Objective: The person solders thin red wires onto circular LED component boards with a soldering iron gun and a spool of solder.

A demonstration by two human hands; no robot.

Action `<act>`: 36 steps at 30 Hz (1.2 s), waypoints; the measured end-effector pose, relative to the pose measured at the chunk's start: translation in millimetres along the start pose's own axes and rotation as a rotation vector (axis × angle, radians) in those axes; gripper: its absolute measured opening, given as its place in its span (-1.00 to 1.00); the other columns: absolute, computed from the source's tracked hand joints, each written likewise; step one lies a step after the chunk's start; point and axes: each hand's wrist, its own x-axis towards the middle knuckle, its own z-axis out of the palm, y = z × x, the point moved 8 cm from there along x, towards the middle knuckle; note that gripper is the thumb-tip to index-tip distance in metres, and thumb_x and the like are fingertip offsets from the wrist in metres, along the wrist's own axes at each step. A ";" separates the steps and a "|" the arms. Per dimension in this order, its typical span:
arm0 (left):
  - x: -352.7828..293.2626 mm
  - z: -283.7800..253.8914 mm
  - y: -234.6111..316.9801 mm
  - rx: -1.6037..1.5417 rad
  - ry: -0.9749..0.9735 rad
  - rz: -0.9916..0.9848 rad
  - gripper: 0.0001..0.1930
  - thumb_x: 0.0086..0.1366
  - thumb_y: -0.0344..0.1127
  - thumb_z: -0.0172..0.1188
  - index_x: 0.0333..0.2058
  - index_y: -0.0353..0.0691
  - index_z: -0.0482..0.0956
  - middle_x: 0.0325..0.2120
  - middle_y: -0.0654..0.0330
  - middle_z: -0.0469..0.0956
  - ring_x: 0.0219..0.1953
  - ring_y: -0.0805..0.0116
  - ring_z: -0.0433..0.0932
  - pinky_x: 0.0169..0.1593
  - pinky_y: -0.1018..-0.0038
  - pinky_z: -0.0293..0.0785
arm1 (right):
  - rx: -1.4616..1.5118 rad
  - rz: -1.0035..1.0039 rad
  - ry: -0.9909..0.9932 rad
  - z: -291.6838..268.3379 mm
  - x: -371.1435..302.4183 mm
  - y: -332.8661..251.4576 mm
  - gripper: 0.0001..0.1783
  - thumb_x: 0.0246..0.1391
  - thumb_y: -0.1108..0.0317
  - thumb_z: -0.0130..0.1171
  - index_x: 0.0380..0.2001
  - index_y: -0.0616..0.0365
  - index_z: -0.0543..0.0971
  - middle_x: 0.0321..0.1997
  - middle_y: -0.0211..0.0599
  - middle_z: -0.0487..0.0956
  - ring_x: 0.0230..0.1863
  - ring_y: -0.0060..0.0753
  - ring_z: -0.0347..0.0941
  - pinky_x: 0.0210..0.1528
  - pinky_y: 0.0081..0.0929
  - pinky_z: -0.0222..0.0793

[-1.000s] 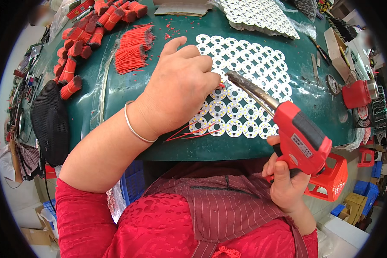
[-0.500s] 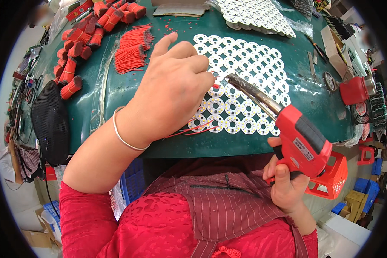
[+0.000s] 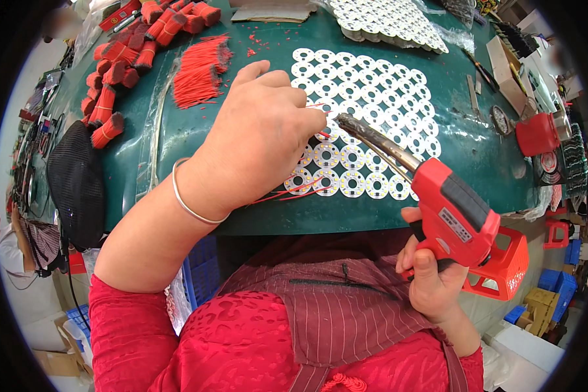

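- Over the left side of the ring-board grid (image 3: 387,119), left hand (image 3: 261,124) appears to pinch red wire (image 3: 323,134); fingertips partly hidden.
- Below the grid's right side, right hand (image 3: 434,277) grips a red soldering gun (image 3: 438,186), barrel slanting up-left over the grid, tip just beside the left fingertips.
- Gun's label (image 3: 455,224): print too small to read.

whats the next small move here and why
Probably ease the dark metal tip of the red-and-black soldering gun onto the thin red wire. The left hand appears to pinch that wire over the rows of white ring-shaped boards, and the right hand holds the gun with its tip close beside that pinch. Whether tip and board already touch is hard to tell.
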 end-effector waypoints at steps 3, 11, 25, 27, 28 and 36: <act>0.6 1.0 -0.3 0.021 -0.022 0.009 -0.93 -0.01 -0.43 0.34 -0.53 -0.11 0.62 -0.62 0.27 0.40 -0.38 0.22 0.46 0.04 0.23 0.41 | 0.008 0.002 0.001 0.0 0.8 1.1 -0.34 0.29 0.11 0.23 0.27 0.26 0.25 0.20 0.01 0.45 -0.44 -0.64 0.38 -0.47 -0.55 0.47; 0.0 2.7 -2.1 0.027 -0.053 0.001 -0.93 -0.01 -0.43 0.36 -0.50 -0.10 0.66 -0.60 0.27 0.42 -0.36 0.22 0.47 0.09 0.17 0.39 | -0.045 -0.070 -0.007 -2.3 -3.3 5.7 -0.60 0.25 0.37 0.27 0.07 0.33 0.46 0.01 -0.04 0.60 -0.43 -0.60 0.47 -0.35 -0.59 0.44; 0.3 2.9 -1.9 0.018 -0.053 0.013 -0.93 -0.01 -0.43 0.35 -0.50 -0.09 0.67 -0.59 0.27 0.42 -0.34 0.21 0.48 0.14 0.13 0.38 | -0.142 -0.100 -0.064 -0.8 0.8 3.4 -0.55 0.30 0.29 0.21 0.12 0.33 0.38 0.02 -0.06 0.55 -0.44 -0.61 0.43 -0.40 -0.55 0.47; 0.6 3.0 -1.7 0.017 -0.055 0.015 -0.92 -0.01 -0.43 0.35 -0.49 -0.09 0.67 -0.58 0.27 0.42 -0.33 0.21 0.48 0.14 0.12 0.38 | -0.235 -0.130 -0.133 4.5 -0.3 1.7 -0.47 0.35 0.20 0.15 0.19 0.32 0.29 0.05 -0.02 0.48 -0.47 -0.60 0.38 -0.46 -0.52 0.49; 0.5 2.9 -1.4 0.023 -0.056 0.015 -0.92 -0.01 -0.43 0.35 -0.49 -0.10 0.67 -0.58 0.27 0.43 -0.33 0.21 0.49 0.15 0.12 0.38 | -0.176 -0.111 -0.098 5.6 1.8 -1.1 -0.46 0.34 0.19 0.16 0.19 0.31 0.29 0.06 -0.02 0.48 -0.46 -0.61 0.38 -0.46 -0.52 0.49; 0.1 2.8 -2.3 0.022 -0.055 0.013 -0.91 -0.02 -0.42 0.37 -0.48 -0.11 0.68 -0.53 0.27 0.47 -0.27 0.22 0.51 0.16 0.10 0.37 | -0.040 -0.018 -0.013 1.0 3.2 -2.3 -0.38 0.30 0.10 0.22 0.23 0.25 0.29 0.16 -0.04 0.47 -0.44 -0.64 0.37 -0.45 -0.52 0.49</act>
